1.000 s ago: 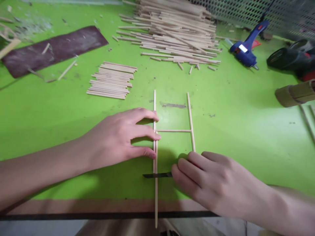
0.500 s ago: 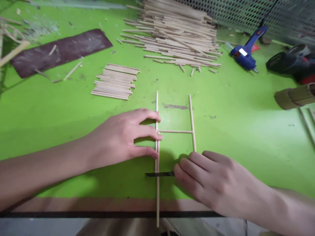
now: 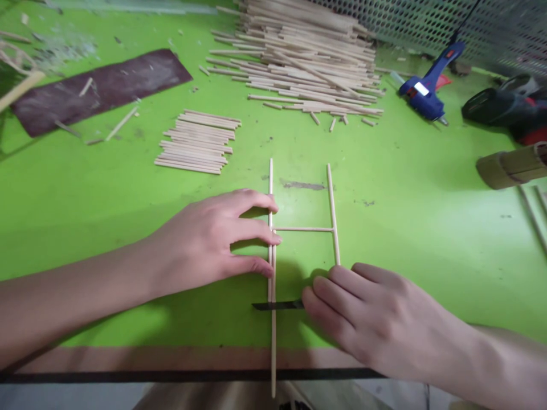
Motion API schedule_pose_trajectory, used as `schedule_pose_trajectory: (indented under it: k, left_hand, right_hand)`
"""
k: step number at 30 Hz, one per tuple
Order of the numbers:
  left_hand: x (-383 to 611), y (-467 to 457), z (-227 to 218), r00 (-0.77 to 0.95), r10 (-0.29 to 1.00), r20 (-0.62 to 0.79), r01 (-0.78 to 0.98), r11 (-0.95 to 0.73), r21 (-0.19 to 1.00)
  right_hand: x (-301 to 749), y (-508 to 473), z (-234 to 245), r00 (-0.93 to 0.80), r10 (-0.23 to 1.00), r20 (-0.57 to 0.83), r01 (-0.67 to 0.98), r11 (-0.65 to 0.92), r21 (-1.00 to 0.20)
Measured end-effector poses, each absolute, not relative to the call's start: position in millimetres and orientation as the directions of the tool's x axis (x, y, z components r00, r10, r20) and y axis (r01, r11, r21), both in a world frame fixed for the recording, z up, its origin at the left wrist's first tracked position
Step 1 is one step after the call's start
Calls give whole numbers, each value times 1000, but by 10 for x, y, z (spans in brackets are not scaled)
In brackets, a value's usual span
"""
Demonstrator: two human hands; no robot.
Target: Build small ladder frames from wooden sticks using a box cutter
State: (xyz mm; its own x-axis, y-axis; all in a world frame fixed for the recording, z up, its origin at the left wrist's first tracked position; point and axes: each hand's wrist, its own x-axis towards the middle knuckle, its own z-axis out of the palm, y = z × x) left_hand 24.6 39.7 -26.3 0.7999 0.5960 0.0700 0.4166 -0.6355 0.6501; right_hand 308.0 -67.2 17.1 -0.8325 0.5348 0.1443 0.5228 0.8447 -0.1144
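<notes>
A small frame of thin wooden sticks (image 3: 331,216) lies on the green table (image 3: 405,228): two upright sticks joined by one crosspiece. My left hand (image 3: 213,239) lies flat with spread fingers, pressing the left upright and a second long stick (image 3: 273,341) beside it that juts over the table's front edge. My right hand (image 3: 376,319) is closed on a dark blade (image 3: 276,306), which lies across the long stick just below my left fingers. The blade's handle is hidden in the hand.
A small stack of cut sticks (image 3: 196,142) lies at left centre, a big heap of long sticks (image 3: 307,57) at the back. Dark sandpaper (image 3: 98,85) is far left. A blue glue gun (image 3: 425,85), a black-red tool (image 3: 508,108) and a bamboo piece (image 3: 513,165) lie at right.
Both hands and the blade keep their places; only the camera view has shifted slightly.
</notes>
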Motion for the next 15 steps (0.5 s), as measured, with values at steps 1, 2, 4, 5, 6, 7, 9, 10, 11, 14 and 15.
schedule_pose_trajectory:
  k: [1,2,4,5,6,7,9,10,11,14,15]
  left_hand:
    - [245,396,-266,799,598,66,420,-633,650]
    - [245,395,-267,799,598,64,423,-633,649]
    - [247,393,-263,798,598,68,423,-638,644]
    - [249,392,-257,797,599,73,422,-640,642]
    - [252,391,-249,796,601,75,423,-640,642]
    - [256,391,-239,795,602,73,425,-638,642]
    - [262,391,-217,793,606,65,429,-631,647]
    - [264,391,-209,793,606,61,429,-627,650]
    - [265,392,-205,794,606,52,432,-622,654]
    - [261,392,-213,795,604,50,430,-621,655]
    - [258,391,-219,796,602,54,428,-625,653]
  right_hand:
    - [3081,-672,170,-832,535,148,523,845,-114]
    - [3082,-672,169,-831,535,152,523,845,-115]
    - [3083,-670,165,-833,531,153,518,847,-117]
    - [3083,-670,162,-835,529,153,516,848,-118]
    - [3082,-670,159,-836,527,153,514,850,-119]
    - [3081,-671,156,-837,526,152,513,850,-120]
    - [3077,-676,152,-837,526,149,513,850,-118]
    - [3075,-679,151,-837,526,147,514,850,-115]
    - [3073,-683,151,-838,526,143,514,850,-112]
    - [3071,-688,155,-838,530,131,520,848,-105]
    - [3071,-688,157,-837,532,127,522,846,-107]
